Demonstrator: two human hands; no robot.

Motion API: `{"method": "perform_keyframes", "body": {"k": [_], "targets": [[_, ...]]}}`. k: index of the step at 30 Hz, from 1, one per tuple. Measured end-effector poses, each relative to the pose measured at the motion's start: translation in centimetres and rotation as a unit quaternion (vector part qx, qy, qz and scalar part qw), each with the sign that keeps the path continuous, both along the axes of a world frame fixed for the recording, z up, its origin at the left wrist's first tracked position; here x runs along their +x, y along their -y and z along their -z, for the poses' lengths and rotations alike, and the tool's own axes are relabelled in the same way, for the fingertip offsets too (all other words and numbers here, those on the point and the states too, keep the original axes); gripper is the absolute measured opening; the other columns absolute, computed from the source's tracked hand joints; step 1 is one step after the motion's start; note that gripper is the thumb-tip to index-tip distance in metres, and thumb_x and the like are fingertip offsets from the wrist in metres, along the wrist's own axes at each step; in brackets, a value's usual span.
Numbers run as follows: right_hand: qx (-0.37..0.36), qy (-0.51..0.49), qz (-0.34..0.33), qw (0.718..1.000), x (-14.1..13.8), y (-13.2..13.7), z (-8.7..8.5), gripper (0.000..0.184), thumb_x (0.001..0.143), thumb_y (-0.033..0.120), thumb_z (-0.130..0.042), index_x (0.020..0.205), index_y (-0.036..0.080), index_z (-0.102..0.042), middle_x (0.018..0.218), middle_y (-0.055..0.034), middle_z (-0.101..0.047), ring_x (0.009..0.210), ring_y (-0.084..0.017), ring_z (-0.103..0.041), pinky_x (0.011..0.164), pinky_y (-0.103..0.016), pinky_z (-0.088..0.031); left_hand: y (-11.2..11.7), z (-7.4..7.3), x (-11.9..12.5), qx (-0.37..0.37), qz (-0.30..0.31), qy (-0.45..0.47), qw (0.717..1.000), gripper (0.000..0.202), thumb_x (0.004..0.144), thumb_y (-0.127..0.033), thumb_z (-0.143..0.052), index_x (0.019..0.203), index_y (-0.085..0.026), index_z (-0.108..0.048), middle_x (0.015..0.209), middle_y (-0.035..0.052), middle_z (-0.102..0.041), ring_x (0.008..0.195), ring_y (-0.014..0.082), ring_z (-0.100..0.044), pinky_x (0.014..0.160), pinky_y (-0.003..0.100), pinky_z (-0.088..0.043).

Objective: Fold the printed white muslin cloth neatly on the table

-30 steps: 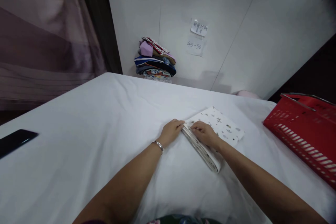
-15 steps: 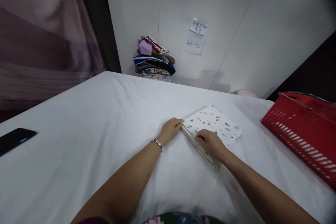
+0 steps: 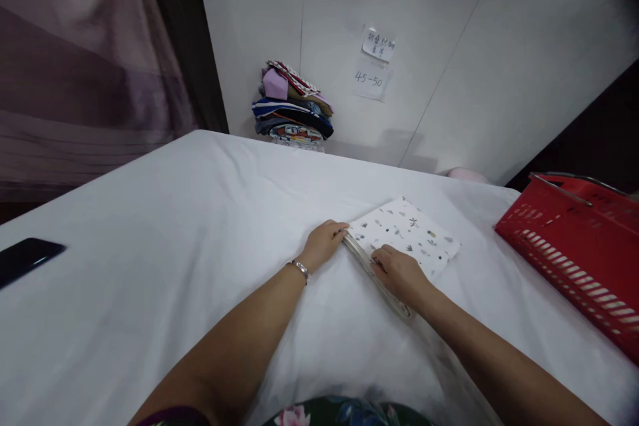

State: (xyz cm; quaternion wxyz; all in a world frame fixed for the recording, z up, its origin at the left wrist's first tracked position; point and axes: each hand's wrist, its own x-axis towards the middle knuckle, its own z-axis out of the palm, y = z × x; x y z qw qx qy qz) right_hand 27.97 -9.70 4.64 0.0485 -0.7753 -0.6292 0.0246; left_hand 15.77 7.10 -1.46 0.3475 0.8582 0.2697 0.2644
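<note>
Cloth (image 3: 407,229) is seen in the head view lying on the surface (image 3: 164,233), already folded into a flat, layered packet. Its left corner is pinched by the left hand (image 3: 322,243); its layered near edge is gripped by the curled right hand (image 3: 403,274). Most folding seems done; whether further folds are left cannot be told.

The right hand (image 3: 401,274) hides part of the folded cloth (image 3: 402,226).

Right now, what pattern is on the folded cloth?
The folded cloth is white with small scattered motifs, mostly greyish, best seen in the head view.
</note>
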Motion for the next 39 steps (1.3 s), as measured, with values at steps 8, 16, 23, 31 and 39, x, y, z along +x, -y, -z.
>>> {"method": "perform_keyframes", "body": {"k": [8,16,23,31,39], "targets": [[-0.029,0.053,-0.004,0.998,-0.23,0.09,0.03,0.018,0.088,0.022,-0.039,0.079,0.018,-0.055,0.083,-0.0031,-0.057,0.069,-0.012,-0.053,0.055,-0.023,-0.029,-0.04,-0.03,0.08,0.000,-0.004,-0.005,1.000,0.028,0.086,-0.032,-0.044,0.106,-0.026,-0.064,0.099,0.0006,-0.062,0.090,0.0148,-0.057,0.078,0.025,-0.042],[-0.043,0.058,-0.004,0.997,-0.03,-0.05,-0.39,0.021,0.088,0.019,-0.037,0.079,0.018,-0.055,0.082,-0.0026,-0.057,0.069,-0.012,-0.053,0.056,-0.023,-0.029,-0.02,-0.04,0.09,-0.012,-0.006,-0.004,1.000,0.028,0.086,-0.032,-0.044,0.106,-0.027,-0.064,0.099,0.0003,-0.062,0.090,0.0146,-0.057,0.077,0.024,-0.042],[-0.036,0.083,-0.008,0.996,-0.29,0.19,-0.12,0.020,0.089,0.018,-0.035,0.082,0.018,-0.054,0.083,-0.0037,-0.057,0.069,-0.012,-0.052,0.053,-0.024,-0.026,0.02,-0.29,0.04,-0.009,-0.003,-0.010,1.000,0.029,0.086,-0.032,-0.044,0.105,-0.027,-0.064,0.098,0.0005,-0.062,0.089,0.0150,-0.056,0.077,0.024,-0.042],[-0.041,0.086,-0.007,0.995,-0.85,0.32,0.23,0.019,0.089,0.027,-0.039,0.086,0.018,-0.055,0.087,-0.0057,-0.057,0.073,-0.016,-0.053,0.052,-0.025,-0.027,0.02,-0.42,0.02,-0.012,-0.003,-0.019,1.000,0.028,0.086,-0.032,-0.044,0.106,-0.027,-0.064,0.099,0.0008,-0.062,0.090,0.0155,-0.056,0.076,0.025,-0.043],[-0.034,0.096,-0.011,0.995,-0.62,0.31,0.38,0.018,0.090,0.021,-0.037,0.082,0.017,-0.053,0.085,-0.0061,-0.056,0.069,-0.014,-0.052,0.052,-0.024,-0.025,0.02,-0.21,0.07,-0.007,-0.006,-0.009,1.000,0.028,0.086,-0.032,-0.045,0.106,-0.027,-0.064,0.099,0.0004,-0.062,0.089,0.0150,-0.056,0.077,0.025,-0.042]]}}
